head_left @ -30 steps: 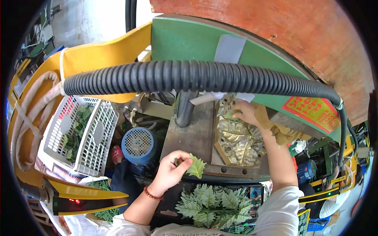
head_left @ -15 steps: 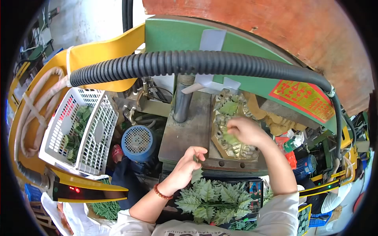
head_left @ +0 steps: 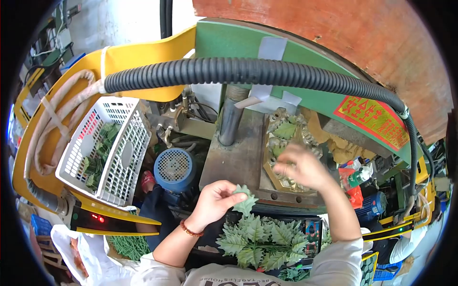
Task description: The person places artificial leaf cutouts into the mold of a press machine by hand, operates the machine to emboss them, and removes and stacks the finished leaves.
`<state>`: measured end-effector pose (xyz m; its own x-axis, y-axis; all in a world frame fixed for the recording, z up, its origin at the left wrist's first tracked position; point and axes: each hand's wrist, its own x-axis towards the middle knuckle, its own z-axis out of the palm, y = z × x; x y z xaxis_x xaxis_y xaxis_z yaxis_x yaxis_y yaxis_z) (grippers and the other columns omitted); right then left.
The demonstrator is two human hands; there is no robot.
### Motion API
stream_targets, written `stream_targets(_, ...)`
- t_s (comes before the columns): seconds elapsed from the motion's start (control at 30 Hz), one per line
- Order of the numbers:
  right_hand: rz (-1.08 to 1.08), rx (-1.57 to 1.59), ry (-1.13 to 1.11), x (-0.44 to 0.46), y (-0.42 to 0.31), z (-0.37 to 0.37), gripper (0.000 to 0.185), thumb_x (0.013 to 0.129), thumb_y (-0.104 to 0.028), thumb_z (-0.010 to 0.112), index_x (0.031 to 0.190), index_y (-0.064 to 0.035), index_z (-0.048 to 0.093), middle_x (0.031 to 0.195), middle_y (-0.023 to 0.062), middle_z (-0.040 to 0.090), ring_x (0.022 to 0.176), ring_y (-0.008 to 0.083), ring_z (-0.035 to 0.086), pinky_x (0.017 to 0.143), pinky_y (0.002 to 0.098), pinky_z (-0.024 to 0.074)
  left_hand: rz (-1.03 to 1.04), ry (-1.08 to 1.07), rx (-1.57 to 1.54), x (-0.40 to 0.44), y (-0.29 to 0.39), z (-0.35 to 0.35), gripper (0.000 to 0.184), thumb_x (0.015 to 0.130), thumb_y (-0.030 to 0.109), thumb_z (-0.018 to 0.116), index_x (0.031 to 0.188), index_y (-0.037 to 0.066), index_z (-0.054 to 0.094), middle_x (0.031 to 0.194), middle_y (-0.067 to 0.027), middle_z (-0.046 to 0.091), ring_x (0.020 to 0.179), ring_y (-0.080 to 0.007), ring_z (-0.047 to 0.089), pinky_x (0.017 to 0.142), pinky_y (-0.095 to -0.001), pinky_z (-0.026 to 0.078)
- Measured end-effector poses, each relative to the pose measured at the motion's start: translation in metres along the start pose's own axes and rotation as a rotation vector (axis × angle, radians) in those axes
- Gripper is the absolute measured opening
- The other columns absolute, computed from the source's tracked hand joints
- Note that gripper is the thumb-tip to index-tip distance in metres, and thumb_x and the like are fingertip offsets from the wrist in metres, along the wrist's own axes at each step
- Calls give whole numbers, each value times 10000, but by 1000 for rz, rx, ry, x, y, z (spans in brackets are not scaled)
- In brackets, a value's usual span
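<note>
On the left, a white basket (head_left: 126, 155) holds dark green leaves (head_left: 109, 136), with a blue motor (head_left: 174, 167) near it. The left hand (head_left: 212, 205) pinches a single leaf (head_left: 246, 204) between thumb and fingers, near a heap of leaf sprays (head_left: 260, 236). Further right, a flat leaf (head_left: 285, 130) lies on a metal mould (head_left: 312, 137); the right hand (head_left: 305, 167) is over it, too blurred to tell whether its fingers grip anything.

Shirt (head_left: 224, 272): "HOUSE"; red sign (head_left: 373, 122) (Chinese characters).
</note>
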<state>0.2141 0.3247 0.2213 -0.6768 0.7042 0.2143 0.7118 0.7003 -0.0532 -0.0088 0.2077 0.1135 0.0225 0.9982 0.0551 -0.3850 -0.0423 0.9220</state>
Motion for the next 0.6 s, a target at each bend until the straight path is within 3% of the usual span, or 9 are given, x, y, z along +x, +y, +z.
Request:
stream_targets(0.07, -59, 644, -222, -12, -45, -19, 164, 751, -143, 718, 850, -61, 617, 818, 49, 585, 721, 208, 549, 671, 307, 457, 46, -101, 130, -3, 1, 6, 123, 799, 0, 710, 838, 28, 597, 699, 3, 596, 586, -55, 509, 550, -164, 419)
stream_targets(0.13, -154, 704, -361, -18, -52, -8, 155, 755, -135, 719, 816, -71, 592, 790, 41, 565, 667, 190, 527, 595, 298, 438, 2, -137, 124, -5, 4, 10, 122, 803, 3, 707, 826, 31, 591, 684, 4, 591, 577, -53, 503, 543, -165, 417)
stream_targets(0.23, -272, 572, -211, -37, -55, 4, 150, 758, -109, 710, 806, -72, 573, 770, 49, 547, 673, 193, 525, 594, 306, 433, -88, -208, 65, -7, 10, 14, 132, 817, 13, 699, 790, 40, 573, 642, 7, 578, 550, -48, 487, 522, -167, 410)
stream_targets(0.3, -313, 444, -31, -60, -65, 6, 106, 793, -79, 636, 822, -61, 536, 789, 62, 536, 646, 199, 513, 575, 329, 424, -31, 35, -126, -5, 7, 10, 129, 847, 26, 673, 799, 54, 556, 659, 25, 549, 553, -44, 454, 504, -165, 367)
stream_targets(0.37, -291, 543, 57, -73, -68, -3, 87, 793, -59, 612, 811, -60, 528, 785, 68, 533, 641, 205, 508, 580, 329, 425, 1, 174, -148, 8, -7, -17, 116, 860, 30, 657, 819, 56, 552, 693, 27, 549, 582, -43, 456, 529, -162, 373)
stream_targets(0.4, -267, 642, 141, -79, -66, -7, 72, 793, -39, 589, 801, -59, 520, 780, 75, 529, 636, 212, 503, 584, 330, 425, 30, 314, -173, 12, -15, -24, 102, 874, 34, 641, 838, 58, 549, 727, 28, 549, 610, -42, 458, 553, -160, 380)
stream_targets(0.43, -214, 497, 317, -76, -48, -4, 76, 775, -16, 572, 788, -60, 511, 782, 84, 535, 665, 230, 514, 610, 326, 430, 22, 300, -169, 13, -14, -18, 102, 874, 34, 641, 838, 58, 549, 727, 28, 549, 610, -42, 458, 553, -160, 380)
stream_targets(0.53, 405, 531, 489, -42, 19, 2, 156, 827, -65, 499, 963, -40, 572, 892, 75, 583, 784, 262, 532, 664, 372, 429, -11, 96, 7, 9, -5, 9, 68, 890, 36, 619, 887, 48, 552, 794, 20, 566, 672, -36, 478, 601, -152, 392)
stream_targets(0.6, 407, 378, 526, -35, 66, 27, 211, 833, -102, 506, 1035, -63, 554, 977, 73, 571, 862, 271, 525, 734, 387, 416, -3, 13, 70, 9, 0, 23, 59, 896, 37, 612, 903, 45, 554, 816, 18, 572, 692, -34, 485, 617, -149, 396)
